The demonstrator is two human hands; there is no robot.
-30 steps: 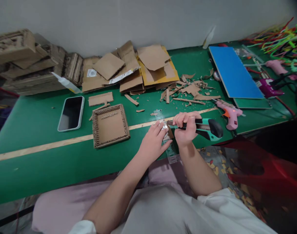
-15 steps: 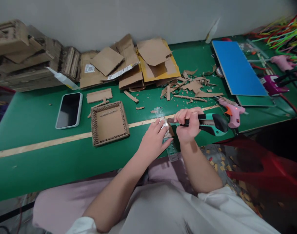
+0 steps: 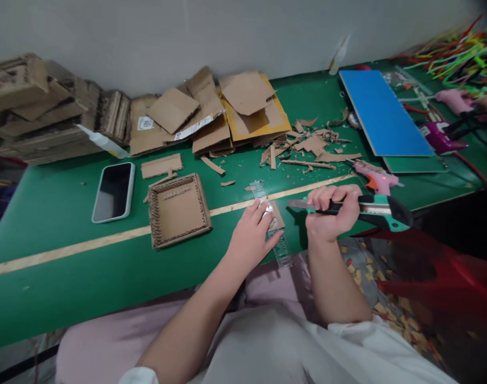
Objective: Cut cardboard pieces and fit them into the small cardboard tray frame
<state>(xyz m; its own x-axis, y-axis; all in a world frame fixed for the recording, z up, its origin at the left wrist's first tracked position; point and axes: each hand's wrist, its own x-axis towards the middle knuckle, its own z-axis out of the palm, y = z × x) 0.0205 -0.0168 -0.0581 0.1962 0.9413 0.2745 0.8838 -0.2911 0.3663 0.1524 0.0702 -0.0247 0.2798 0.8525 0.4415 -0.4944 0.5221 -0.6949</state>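
My left hand [image 3: 253, 232] presses a clear ruler [image 3: 282, 250] down over a small cardboard piece [image 3: 278, 214], fingers spread across both. Part of the cardboard sticks out past the ruler's right side. My right hand [image 3: 334, 209] is wrapped round a black and green utility knife [image 3: 381, 209], its blade [image 3: 297, 204] pointing left and apart from the cardboard. A shallow square cardboard tray [image 3: 179, 210] lies to the left of my left hand.
A phone [image 3: 114, 192] lies at the left. Cardboard scraps [image 3: 313, 144] and larger sheets [image 3: 173, 110] are behind. At the right are a pink glue gun [image 3: 377, 178], a blue board [image 3: 387, 114] and stacked cardboard [image 3: 39, 112] at the far left.
My right hand has moved right with the knife, drawing the blade away from the ruler and cardboard. More of the cardboard shows. My left hand stays on the ruler.
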